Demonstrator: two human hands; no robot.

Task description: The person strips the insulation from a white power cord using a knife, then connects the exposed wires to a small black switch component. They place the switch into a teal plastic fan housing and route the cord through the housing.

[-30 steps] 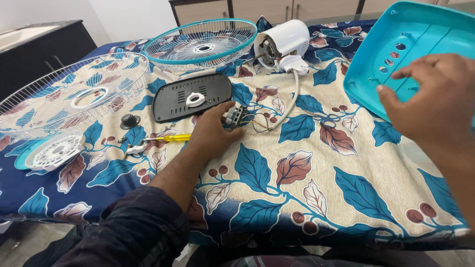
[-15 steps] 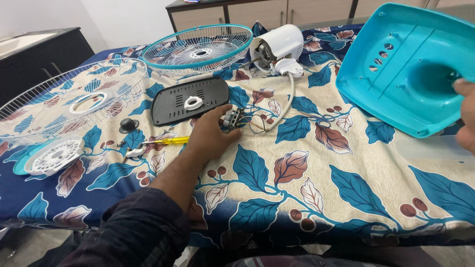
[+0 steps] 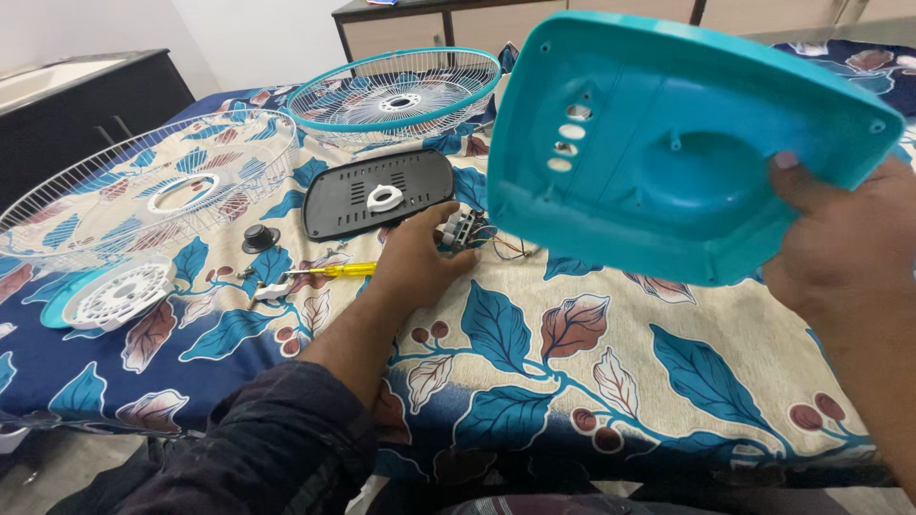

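A leaf-patterned cloth (image 3: 592, 353) in blue, teal, cream and rust is covering the table and hanging over its near edge. A plain white wall (image 3: 258, 33) is rising behind it, catching soft, even light. At the left a black cabinet (image 3: 91, 95) is standing, carrying a pale top. At the far side a wooden sideboard (image 3: 429, 29) with a dark top is showing its light brown drawer fronts. Grey floor (image 3: 57, 472) is peeking out at the lower left.
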